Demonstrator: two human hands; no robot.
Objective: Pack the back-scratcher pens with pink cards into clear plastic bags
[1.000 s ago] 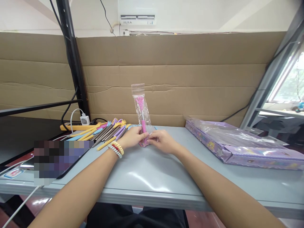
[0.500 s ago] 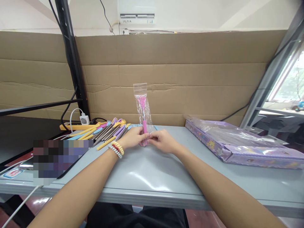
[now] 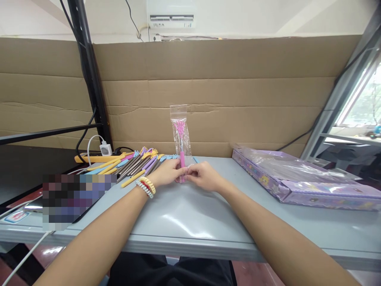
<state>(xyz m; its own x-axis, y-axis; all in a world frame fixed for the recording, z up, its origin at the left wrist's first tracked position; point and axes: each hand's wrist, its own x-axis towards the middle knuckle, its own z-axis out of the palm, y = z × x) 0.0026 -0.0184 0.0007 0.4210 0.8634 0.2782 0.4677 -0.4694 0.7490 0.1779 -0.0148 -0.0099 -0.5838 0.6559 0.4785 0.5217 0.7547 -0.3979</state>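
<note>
A pink back scratcher with a hand-shaped head stands upright inside a clear plastic bag (image 3: 180,133) at the middle of the grey table (image 3: 190,214). My left hand (image 3: 168,172) and my right hand (image 3: 203,176) pinch the bag's lower end from either side, fingers closed on it. To the left lies a pile of loose back scratchers (image 3: 133,163) in yellow, blue and purple with metal shafts. My left wrist wears beaded bracelets (image 3: 145,186).
A flat purple box (image 3: 300,180) wrapped in plastic lies at the right. A cardboard wall (image 3: 214,95) backs the table. A yellow power strip with a white charger (image 3: 105,150) sits at the back left, near a black post (image 3: 87,75). A blurred dark item (image 3: 74,196) lies at the left.
The bagged scratcher has shifted slightly right and stands straighter; both hands keep their pinch on its lower end.
</note>
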